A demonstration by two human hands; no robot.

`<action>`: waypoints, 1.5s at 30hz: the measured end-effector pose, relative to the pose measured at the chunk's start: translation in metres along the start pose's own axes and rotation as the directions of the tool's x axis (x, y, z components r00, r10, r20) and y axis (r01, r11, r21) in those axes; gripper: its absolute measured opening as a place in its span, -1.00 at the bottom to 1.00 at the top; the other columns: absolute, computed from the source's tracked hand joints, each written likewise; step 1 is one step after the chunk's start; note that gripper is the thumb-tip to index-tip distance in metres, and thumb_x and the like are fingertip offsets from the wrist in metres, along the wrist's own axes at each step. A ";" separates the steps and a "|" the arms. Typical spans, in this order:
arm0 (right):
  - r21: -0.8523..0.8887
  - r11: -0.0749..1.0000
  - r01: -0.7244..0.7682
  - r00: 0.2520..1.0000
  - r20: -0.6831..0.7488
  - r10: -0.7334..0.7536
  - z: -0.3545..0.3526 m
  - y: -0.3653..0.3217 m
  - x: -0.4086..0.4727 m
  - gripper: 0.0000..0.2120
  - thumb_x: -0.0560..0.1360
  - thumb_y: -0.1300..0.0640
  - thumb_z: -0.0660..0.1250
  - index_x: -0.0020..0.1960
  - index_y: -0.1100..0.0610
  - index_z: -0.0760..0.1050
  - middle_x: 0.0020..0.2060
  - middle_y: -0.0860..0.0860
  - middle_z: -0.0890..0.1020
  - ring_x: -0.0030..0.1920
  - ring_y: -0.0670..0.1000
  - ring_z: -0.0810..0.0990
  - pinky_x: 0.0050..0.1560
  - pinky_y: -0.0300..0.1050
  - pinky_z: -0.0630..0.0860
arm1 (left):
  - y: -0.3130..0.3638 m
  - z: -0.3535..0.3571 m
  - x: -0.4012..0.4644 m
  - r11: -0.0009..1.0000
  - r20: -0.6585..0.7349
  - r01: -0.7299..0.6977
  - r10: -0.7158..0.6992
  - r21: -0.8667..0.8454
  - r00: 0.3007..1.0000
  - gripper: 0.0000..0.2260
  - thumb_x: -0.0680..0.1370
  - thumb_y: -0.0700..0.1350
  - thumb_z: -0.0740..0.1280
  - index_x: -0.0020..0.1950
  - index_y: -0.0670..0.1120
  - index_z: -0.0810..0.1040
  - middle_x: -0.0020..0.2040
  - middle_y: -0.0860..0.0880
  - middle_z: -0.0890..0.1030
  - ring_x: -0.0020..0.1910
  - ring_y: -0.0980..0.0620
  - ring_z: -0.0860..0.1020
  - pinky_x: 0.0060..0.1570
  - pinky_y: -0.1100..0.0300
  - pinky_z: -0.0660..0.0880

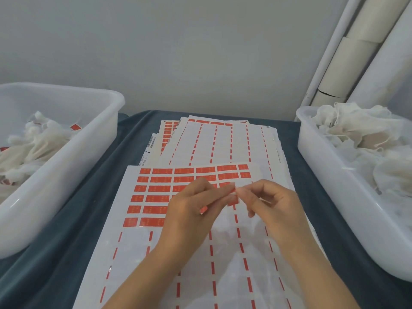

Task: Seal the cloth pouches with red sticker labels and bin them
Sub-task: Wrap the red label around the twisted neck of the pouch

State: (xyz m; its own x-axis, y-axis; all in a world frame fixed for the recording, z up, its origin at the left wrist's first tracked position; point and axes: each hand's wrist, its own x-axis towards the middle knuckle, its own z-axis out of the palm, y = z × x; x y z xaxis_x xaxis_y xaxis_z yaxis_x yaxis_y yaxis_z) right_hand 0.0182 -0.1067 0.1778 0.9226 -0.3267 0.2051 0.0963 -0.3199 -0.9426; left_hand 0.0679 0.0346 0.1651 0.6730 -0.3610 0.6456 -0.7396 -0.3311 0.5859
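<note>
Pinching a red sticker label (233, 194) between the fingertips of both hands, the person works just above the near label sheet (156, 241). The left hand (189, 210) and right hand (274, 206) meet at the fingertips, fingers curled; whether a cloth pouch is also held there is hard to tell.

Risk, as I judge it: the thin label could fold onto itself or stick to a finger, since both hands grip it so closely, and then it would seal badly.

Two white plastic bins stand on the blue cloth: the left bin (66, 157) holds pouches already bearing red labels, and the right bin (330, 175) holds unlabelled pouches (361, 134). Several spent sheets (218, 141) lie further back; their exact number is unclear.
</note>
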 end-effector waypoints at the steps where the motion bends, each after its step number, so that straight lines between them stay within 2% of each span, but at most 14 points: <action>1: -0.077 0.996 0.038 0.999 -0.017 -0.040 -0.003 -0.001 0.000 -0.87 0.28 -0.14 0.31 -0.27 -0.10 0.52 -0.35 -0.29 0.62 -0.24 -0.26 0.57 -0.26 -0.53 0.44 | 0.000 -0.001 0.000 1.000 0.012 -0.010 0.009 0.028 1.000 -0.69 0.44 0.01 0.24 0.02 -0.11 0.65 -0.33 0.05 0.54 -0.36 0.21 0.43 -0.40 0.44 0.39; 4: -0.269 0.948 0.170 0.981 -0.049 -0.190 -0.009 -0.002 0.000 -0.95 0.31 -0.12 0.29 -0.27 -0.19 0.44 -0.37 -0.32 0.57 -0.10 -0.35 0.52 -0.17 -0.60 0.39 | 0.002 0.001 0.000 1.000 0.044 0.009 -0.009 0.011 0.999 -0.69 0.44 0.05 0.24 0.01 -0.09 0.65 -0.36 0.06 0.55 -0.40 0.22 0.41 -0.40 0.44 0.39; 6: -0.266 0.945 0.190 0.976 -0.053 -0.212 -0.009 -0.004 -0.002 -0.96 0.33 -0.09 0.29 -0.25 -0.18 0.43 -0.32 -0.30 0.57 -0.09 -0.34 0.53 -0.17 -0.60 0.39 | 0.006 0.002 0.000 0.985 0.077 0.120 -0.111 -0.127 0.991 -0.76 0.42 0.07 0.30 0.00 0.03 0.64 -0.39 0.19 0.51 -0.39 0.14 0.44 -0.40 0.46 0.38; 7: -0.190 0.967 0.169 0.980 -0.070 -0.185 -0.007 -0.005 -0.003 -0.95 0.33 -0.09 0.31 -0.23 -0.15 0.46 -0.32 -0.26 0.60 -0.12 -0.31 0.55 -0.19 -0.57 0.42 | 0.008 0.002 0.000 0.949 0.101 0.217 -0.198 -0.227 0.975 -0.79 0.38 0.10 0.31 -0.04 0.14 0.63 -0.41 0.20 0.53 -0.33 0.15 0.47 -0.38 0.46 0.38; 9: 0.069 0.993 0.098 0.990 -0.113 -0.090 -0.005 -0.008 -0.003 -0.86 0.35 -0.09 0.37 -0.15 -0.06 0.52 -0.24 -0.23 0.64 -0.18 -0.22 0.61 -0.22 -0.51 0.47 | 0.013 0.002 0.000 0.782 0.178 0.432 -0.396 -0.449 0.901 -0.84 0.27 0.19 0.33 -0.21 0.27 0.65 -0.36 0.20 0.62 -0.30 0.23 0.52 -0.33 0.42 0.43; 11: 0.251 0.967 0.036 0.994 -0.108 -0.009 -0.004 -0.009 -0.003 -0.74 0.33 -0.10 0.38 -0.06 0.01 0.51 -0.17 -0.20 0.65 -0.17 -0.14 0.64 -0.17 -0.41 0.53 | 0.012 0.002 0.000 0.562 0.267 0.596 -0.560 -0.573 0.784 -0.78 0.18 0.22 0.37 -0.29 0.18 0.68 -0.40 0.14 0.61 -0.38 0.20 0.49 -0.30 0.35 0.39; 12: 0.292 0.956 0.003 0.996 -0.083 0.022 -0.002 -0.008 -0.003 -0.69 0.29 -0.11 0.37 -0.05 0.03 0.51 -0.14 -0.17 0.65 -0.12 -0.10 0.65 -0.12 -0.34 0.56 | 0.012 0.001 0.000 0.486 0.293 0.636 -0.605 -0.600 0.740 -0.75 0.17 0.22 0.39 -0.30 0.12 0.69 -0.46 0.09 0.55 -0.44 0.17 0.42 -0.31 0.33 0.38; 14: 0.329 0.942 -0.059 0.998 -0.016 0.068 0.005 -0.006 -0.004 -0.62 0.21 -0.15 0.36 -0.06 0.04 0.52 -0.11 -0.12 0.67 -0.05 -0.04 0.65 -0.01 -0.17 0.58 | 0.012 -0.001 0.001 0.421 0.305 0.640 -0.626 -0.643 0.718 -0.73 0.18 0.20 0.41 -0.29 0.04 0.70 -0.50 -0.02 0.41 -0.47 0.16 0.32 -0.39 0.30 0.39; 17: 0.364 0.926 -0.104 0.995 0.047 0.093 0.012 -0.005 -0.005 -0.63 0.17 -0.14 0.38 -0.10 0.02 0.55 -0.11 -0.09 0.69 -0.04 -0.01 0.66 0.05 -0.05 0.56 | 0.013 -0.001 0.002 0.420 0.295 0.621 -0.615 -0.662 0.731 -0.74 0.20 0.20 0.39 -0.30 0.06 0.69 -0.53 0.01 0.40 -0.48 0.17 0.31 -0.40 0.29 0.40; 21: 0.427 0.899 -0.098 0.995 0.061 0.080 0.010 -0.005 -0.005 -0.76 0.14 -0.08 0.43 -0.22 -0.04 0.64 -0.14 -0.06 0.70 -0.08 0.01 0.67 -0.10 -0.17 0.61 | 0.015 0.000 0.001 0.425 0.305 0.607 -0.587 -0.671 0.750 -0.76 0.20 0.19 0.38 -0.31 0.08 0.69 -0.54 0.03 0.41 -0.49 0.16 0.32 -0.42 0.32 0.42; 25: 0.438 0.894 -0.093 0.996 0.041 0.083 0.010 -0.005 -0.007 -0.78 0.14 -0.06 0.43 -0.26 -0.01 0.63 -0.18 -0.04 0.70 -0.13 0.03 0.68 -0.11 -0.17 0.62 | 0.016 -0.001 0.001 0.404 0.317 0.602 -0.579 -0.688 0.751 -0.78 0.20 0.17 0.38 -0.34 0.07 0.69 -0.56 0.06 0.43 -0.50 0.16 0.32 -0.46 0.34 0.43; 30: 0.449 0.888 -0.102 0.995 0.047 0.090 0.010 -0.003 -0.005 -0.82 0.15 -0.03 0.42 -0.27 -0.02 0.65 -0.20 -0.04 0.70 -0.15 0.03 0.68 -0.14 -0.21 0.61 | 0.016 -0.001 0.000 0.397 0.321 0.585 -0.557 -0.707 0.766 -0.78 0.21 0.16 0.38 -0.33 0.05 0.69 -0.56 0.05 0.41 -0.49 0.16 0.30 -0.44 0.37 0.42; 40: 0.454 0.887 -0.085 0.996 0.040 0.075 0.009 -0.001 -0.005 -0.78 0.17 -0.01 0.42 -0.20 0.04 0.60 -0.18 -0.02 0.70 -0.14 0.05 0.68 -0.12 -0.20 0.61 | 0.012 0.002 -0.002 0.375 0.328 0.571 -0.541 -0.730 0.775 -0.79 0.24 0.14 0.39 -0.35 0.02 0.68 -0.54 -0.01 0.36 -0.48 0.14 0.27 -0.41 0.38 0.39; 45: 0.466 0.883 -0.050 0.999 0.037 0.037 0.009 0.001 -0.006 -0.89 0.20 0.01 0.41 -0.27 -0.04 0.62 -0.16 -0.03 0.70 -0.10 0.05 0.68 -0.12 -0.19 0.60 | 0.011 0.004 -0.003 0.373 0.338 0.566 -0.523 -0.735 0.783 -0.78 0.25 0.13 0.40 -0.32 0.01 0.69 -0.53 0.01 0.37 -0.48 0.15 0.27 -0.41 0.38 0.38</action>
State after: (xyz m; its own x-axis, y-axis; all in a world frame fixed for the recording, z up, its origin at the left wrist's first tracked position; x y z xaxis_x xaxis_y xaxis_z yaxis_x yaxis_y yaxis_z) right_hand 0.0161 -0.0970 0.1733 0.9388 -0.3051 0.1600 0.2130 0.1487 -0.9657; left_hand 0.0576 0.0286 0.1683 0.9141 -0.4041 0.0338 0.1034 0.3128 0.9442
